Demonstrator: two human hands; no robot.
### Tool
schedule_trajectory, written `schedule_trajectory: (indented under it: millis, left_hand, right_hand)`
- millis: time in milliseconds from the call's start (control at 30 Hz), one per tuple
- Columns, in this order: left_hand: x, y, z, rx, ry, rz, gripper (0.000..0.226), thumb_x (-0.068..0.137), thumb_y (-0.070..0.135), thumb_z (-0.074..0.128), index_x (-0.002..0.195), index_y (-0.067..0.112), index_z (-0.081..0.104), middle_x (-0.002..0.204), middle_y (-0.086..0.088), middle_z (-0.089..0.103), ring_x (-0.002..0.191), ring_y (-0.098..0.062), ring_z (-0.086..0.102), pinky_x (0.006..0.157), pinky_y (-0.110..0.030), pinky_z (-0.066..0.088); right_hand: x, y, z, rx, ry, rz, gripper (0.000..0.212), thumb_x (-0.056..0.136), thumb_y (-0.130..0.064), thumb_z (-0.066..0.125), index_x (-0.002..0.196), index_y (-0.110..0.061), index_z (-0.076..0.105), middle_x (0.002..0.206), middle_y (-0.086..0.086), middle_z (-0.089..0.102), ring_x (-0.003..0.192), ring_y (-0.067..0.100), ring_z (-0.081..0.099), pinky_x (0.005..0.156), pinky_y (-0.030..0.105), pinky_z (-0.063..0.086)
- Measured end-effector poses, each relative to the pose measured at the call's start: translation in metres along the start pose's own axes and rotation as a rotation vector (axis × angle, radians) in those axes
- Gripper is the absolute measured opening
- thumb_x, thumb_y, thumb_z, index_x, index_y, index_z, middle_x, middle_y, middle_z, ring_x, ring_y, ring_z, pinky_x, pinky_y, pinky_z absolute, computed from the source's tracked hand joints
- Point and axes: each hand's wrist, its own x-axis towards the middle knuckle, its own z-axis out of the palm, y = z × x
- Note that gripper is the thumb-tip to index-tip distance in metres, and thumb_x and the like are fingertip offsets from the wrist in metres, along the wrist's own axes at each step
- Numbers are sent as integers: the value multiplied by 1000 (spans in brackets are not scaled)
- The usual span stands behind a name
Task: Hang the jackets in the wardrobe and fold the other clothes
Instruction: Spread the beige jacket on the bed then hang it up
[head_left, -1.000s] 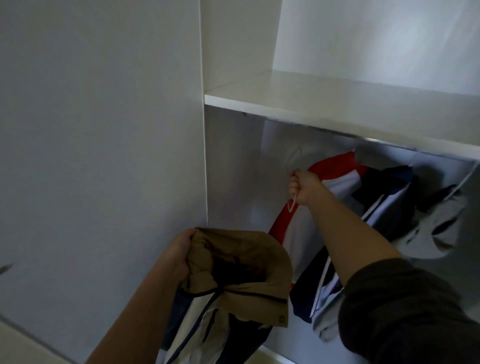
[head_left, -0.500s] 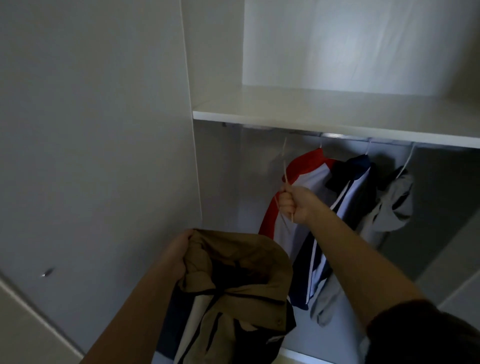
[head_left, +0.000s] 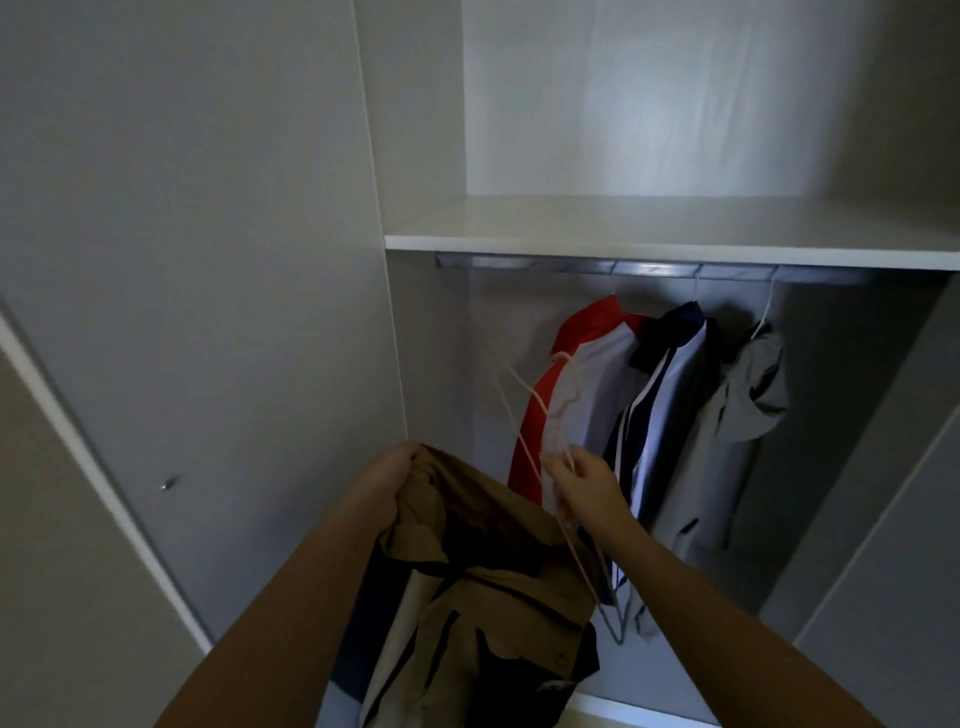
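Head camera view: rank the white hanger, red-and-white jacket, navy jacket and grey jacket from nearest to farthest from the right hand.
1. The white hanger: in the grip of the right hand.
2. The red-and-white jacket, leftmost, and navy jacket, middle: both just behind the hand, too close to call.
3. The grey jacket: rightmost on the rail.

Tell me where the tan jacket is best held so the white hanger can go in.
At the collar, from the left, where the grip of the left hand bunches it. The tan jacket hangs from there with its neck seemingly open upward, so the white hanger in the right hand could enter from the right.
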Motion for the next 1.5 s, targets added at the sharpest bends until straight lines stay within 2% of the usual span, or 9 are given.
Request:
schedule_trajectory:
  millis: [100,467,633,867,1100,1200,1300,1400,1500]
  left_hand:
    - [-5,-7,0,46,10,9,25,95,16,46,82,1,61,76,-12,60,65,-25,56,61,-31,48]
    - [-5,-16,1,110,-18,-25,25,95,12,48,75,2,59,73,-12,58,63,-25,54,56,-30,47]
    - [-9,-8,5,60,-66,-22,27,96,11,46,76,-1,59,63,-13,63,54,-26,60,43,-25,50]
    - [-16,40,-18,-61,-129,72,32,97,14,42,75,0,61,53,-10,65,42,-19,62,42,-25,52]
    - [-19,56,-31,23,-130,141,36,95,18,47,65,7,62,49,-9,63,38,-19,60,37,-25,51]
    - [-15,57,-39,-16,-243,138,48,91,22,51,48,12,68,56,-8,65,43,-17,62,47,-23,54]
    - [-13,55,-41,81,-297,145,36,91,24,58,61,11,72,64,-7,70,55,-17,67,63,-29,56]
    - [-11,49,-37,126,-289,308,20,87,25,61,75,9,62,64,-4,68,56,-12,65,56,-23,56]
    - [-8,50,-35,461,-149,592,35,89,30,61,62,17,43,57,2,46,51,-9,45,48,-20,37]
  right_hand:
    - [3,-9,11,38,113,-27,31,96,-26,52,70,-11,46,58,5,40,54,17,39,53,28,35]
    - [-23,-82,-16,433,186,-369,34,103,-18,34,79,-12,56,45,-7,37,39,5,30,39,17,26]
    - [-38,-69,8,678,200,-216,38,102,-23,35,68,-16,49,46,-7,37,39,6,30,38,18,24]
    - [-56,34,22,195,-37,-65,41,102,-19,37,62,-15,46,46,-10,41,43,4,36,49,21,31]
    - [-61,26,-11,-23,-265,-82,41,102,-25,39,63,-16,48,46,-12,44,45,0,40,49,14,33]
    - [-61,30,-23,-94,-274,-104,40,100,-20,41,61,-21,50,49,-10,44,46,0,40,54,18,35]
    - [-61,32,-34,-171,-287,-100,41,95,-39,45,57,-28,53,52,-10,46,50,2,43,58,21,37]
    - [-64,30,-41,-210,-314,-108,36,88,-48,48,63,-24,59,55,-10,53,53,2,48,57,17,40]
    - [-75,25,-40,-323,-260,-212,17,93,-34,55,83,-34,69,80,-23,66,79,-1,62,72,13,48]
